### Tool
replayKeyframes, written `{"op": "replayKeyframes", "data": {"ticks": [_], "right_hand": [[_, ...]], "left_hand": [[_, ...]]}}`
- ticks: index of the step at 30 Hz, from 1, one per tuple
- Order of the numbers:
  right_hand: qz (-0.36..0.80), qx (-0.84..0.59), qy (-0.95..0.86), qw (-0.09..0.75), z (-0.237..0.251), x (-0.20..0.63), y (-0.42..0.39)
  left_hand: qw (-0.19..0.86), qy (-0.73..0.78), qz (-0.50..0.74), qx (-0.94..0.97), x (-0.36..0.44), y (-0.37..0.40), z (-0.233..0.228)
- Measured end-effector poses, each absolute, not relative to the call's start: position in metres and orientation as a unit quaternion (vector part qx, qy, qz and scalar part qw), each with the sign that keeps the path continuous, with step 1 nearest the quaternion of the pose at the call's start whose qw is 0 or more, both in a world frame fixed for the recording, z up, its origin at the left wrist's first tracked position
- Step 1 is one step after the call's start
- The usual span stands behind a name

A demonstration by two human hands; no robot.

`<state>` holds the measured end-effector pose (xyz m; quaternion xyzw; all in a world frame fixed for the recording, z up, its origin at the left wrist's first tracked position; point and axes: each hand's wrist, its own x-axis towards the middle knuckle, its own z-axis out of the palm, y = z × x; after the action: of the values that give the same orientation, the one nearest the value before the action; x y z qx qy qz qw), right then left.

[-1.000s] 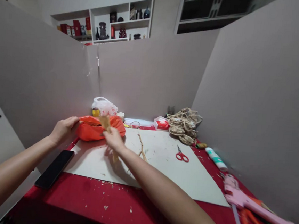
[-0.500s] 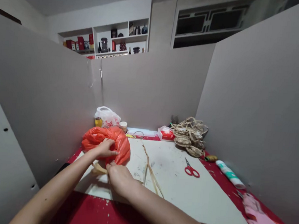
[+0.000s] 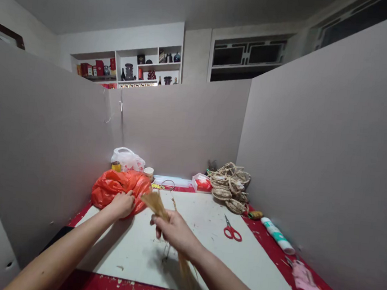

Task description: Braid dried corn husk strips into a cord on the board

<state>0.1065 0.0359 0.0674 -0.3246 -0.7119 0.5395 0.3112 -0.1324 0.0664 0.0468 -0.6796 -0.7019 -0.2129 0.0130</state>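
Scissors [image 3: 232,232] lie right of my right hand [image 3: 172,230] gripping straw strips [image 3: 156,204] slanting up-left; left hand [image 3: 121,204] clutches the orange bag [image 3: 108,189].

I can read no text from here. The white plastic bag [image 3: 128,159] at the table's far left corner carries red print, and the small red-and-white box [image 3: 202,183] along the far edge has markings on it, but both are too small and blurred to make out. The red boxes [image 3: 92,70] on the wall shelf show no legible lettering either.
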Motion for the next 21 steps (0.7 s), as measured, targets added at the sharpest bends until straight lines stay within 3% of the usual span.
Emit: {"op": "replayKeyframes", "data": {"ticks": [5, 8, 10, 12, 15, 18, 21], "right_hand": [[0.702, -0.294, -0.543, 0.354, 0.072, 0.108, 0.057], [0.731, -0.28, -0.511, 0.356, 0.067, 0.106, 0.062], [0.736, -0.265, -0.517, 0.347, 0.064, 0.102, 0.061], [0.735, -0.249, -0.54, 0.325, 0.061, 0.098, 0.059], [0.719, -0.253, -0.571, 0.305, 0.055, 0.095, 0.059], [0.704, -0.26, -0.602, 0.273, 0.049, 0.097, 0.064], [0.662, -0.264, -0.66, 0.237, 0.045, 0.102, 0.071]], "left_hand": [[0.098, -0.739, -0.139, -0.652, -0.087, 0.019, 0.077], [0.089, -0.699, -0.236, -0.67, -0.059, -0.004, 0.09], [-0.041, -0.633, -0.351, -0.688, -0.044, -0.006, 0.09], [-0.238, -0.552, -0.439, -0.668, -0.031, 0.002, 0.082], [-0.46, -0.467, -0.52, -0.547, -0.019, 0.022, 0.064], [-0.559, -0.429, -0.572, -0.42, -0.021, 0.039, 0.049], [-0.582, -0.428, -0.619, -0.308, -0.037, 0.047, 0.038]]}}
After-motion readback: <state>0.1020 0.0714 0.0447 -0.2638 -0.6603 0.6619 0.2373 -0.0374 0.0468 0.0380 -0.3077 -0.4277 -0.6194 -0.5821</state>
